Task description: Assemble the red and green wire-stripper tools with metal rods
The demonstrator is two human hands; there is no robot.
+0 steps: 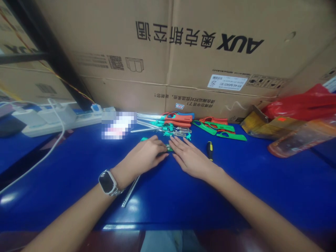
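Observation:
My left hand (145, 157), with a smartwatch (107, 182) on its wrist, lies on the blue table (78, 164) with its fingers curled over a small green part (168, 148) fixed to a metal rod (130, 191) that runs back under the hand. My right hand (189, 157) rests flat beside it, fingers stretched out, fingertips touching the same green part. Just beyond the fingers lies a pile of green and orange plastic handles with metal rods (173, 124).
A black and yellow screwdriver (209, 150) lies right of my right hand. Large cardboard boxes (183, 52) wall off the back. Red and clear plastic bags (299, 126) sit at right. A white power strip with cables (52, 117) is at left.

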